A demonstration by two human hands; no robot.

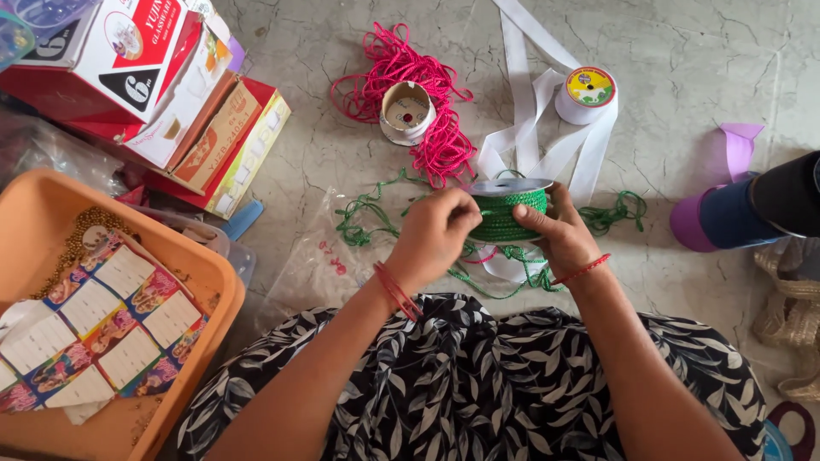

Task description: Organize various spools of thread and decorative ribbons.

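Observation:
A spool of green cord point(508, 207) is held just above the stone floor between both hands. My right hand point(559, 232) grips the spool's right side. My left hand point(434, 235) pinches at its left side, fingers closed on the spool or cord. Loose green cord point(367, 213) trails on the floor to the left and right under the hands. Beyond lies a tangle of pink cord point(444, 141) around a bare cardboard spool point(407, 111). A roll of white ribbon point(585, 94) sits at the back right, its loose end looping toward the hands.
An orange tub point(213, 282) with printed cards and gold beads stands at the left. Stacked cardboard boxes point(171, 77) lie at the upper left. A clear plastic bag point(320, 260) lies by my left wrist. A purple object point(709, 218) and woven trim point(790, 316) sit at the right.

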